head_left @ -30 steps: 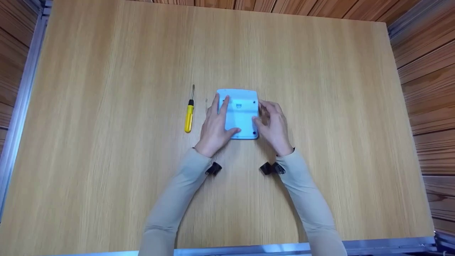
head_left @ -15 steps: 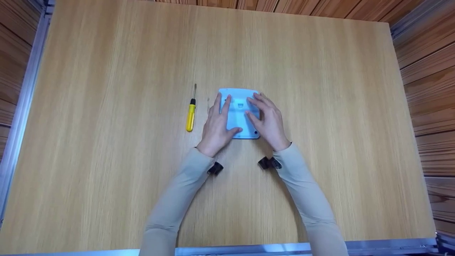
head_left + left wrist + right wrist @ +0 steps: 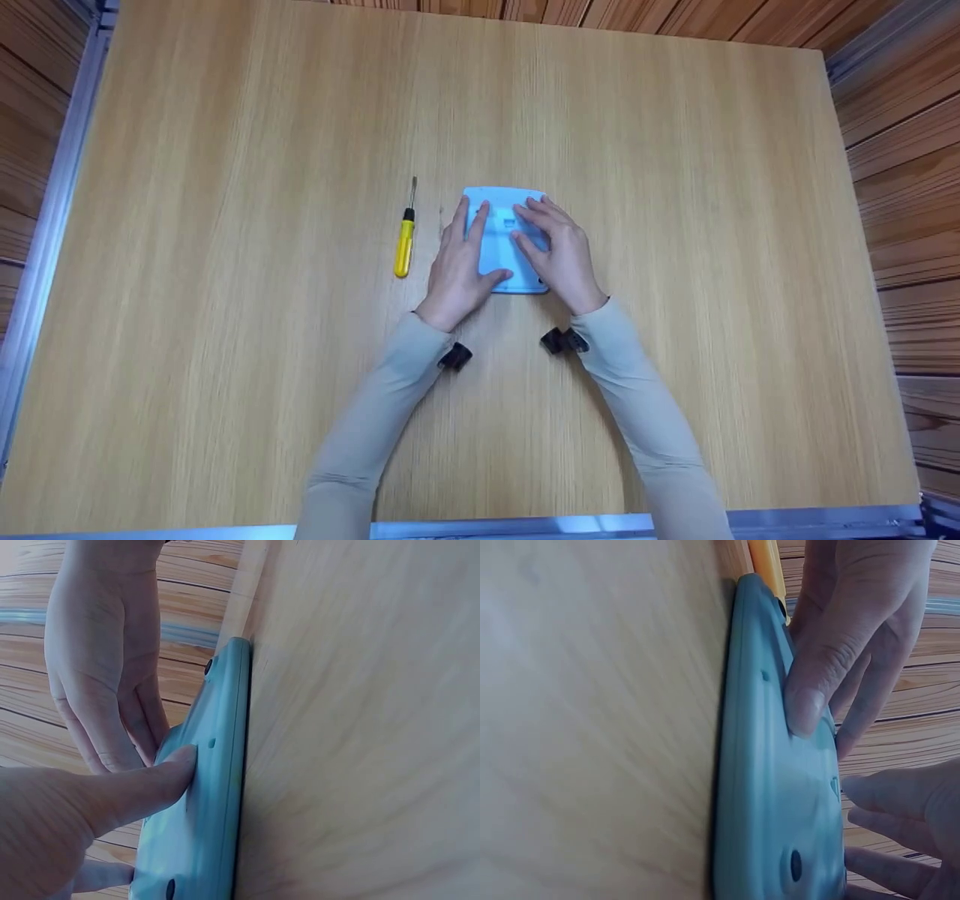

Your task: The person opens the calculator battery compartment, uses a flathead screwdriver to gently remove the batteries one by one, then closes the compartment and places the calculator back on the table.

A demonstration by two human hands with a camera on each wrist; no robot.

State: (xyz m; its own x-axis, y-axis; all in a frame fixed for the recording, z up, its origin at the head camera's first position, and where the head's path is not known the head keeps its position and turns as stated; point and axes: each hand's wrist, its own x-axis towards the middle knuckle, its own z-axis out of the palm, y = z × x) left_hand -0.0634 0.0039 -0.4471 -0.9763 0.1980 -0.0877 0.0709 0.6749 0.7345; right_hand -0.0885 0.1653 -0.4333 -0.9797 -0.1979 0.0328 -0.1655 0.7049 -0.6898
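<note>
A light-blue flat plastic case (image 3: pixel 496 256), looking like a calculator turned back side up, lies on the wooden table. Small dark round feet and a latch-like notch show on its upper face. My left hand (image 3: pixel 456 271) rests along its left side, fingers extended, and its thumb (image 3: pixel 161 784) touches the near part of the face. Over the right side is my right hand (image 3: pixel 564 256), fingers spread and slightly bent. In the right wrist view its fingertips (image 3: pixel 859 791) are close to the case's face; whether they all touch is unclear. The underside is hidden.
A screwdriver (image 3: pixel 403 244) with a yellow handle lies left of the left hand, its shaft pointing away. Black wrist cameras sit on both sleeves. A metal rail (image 3: pixel 510 527) runs along the table's near edge, and wood-panel walls stand around.
My right hand has moved from the case's right edge inward over its face, its fingers spreading onto it. The left hand stays in place on the case. The view has shifted slightly.
</note>
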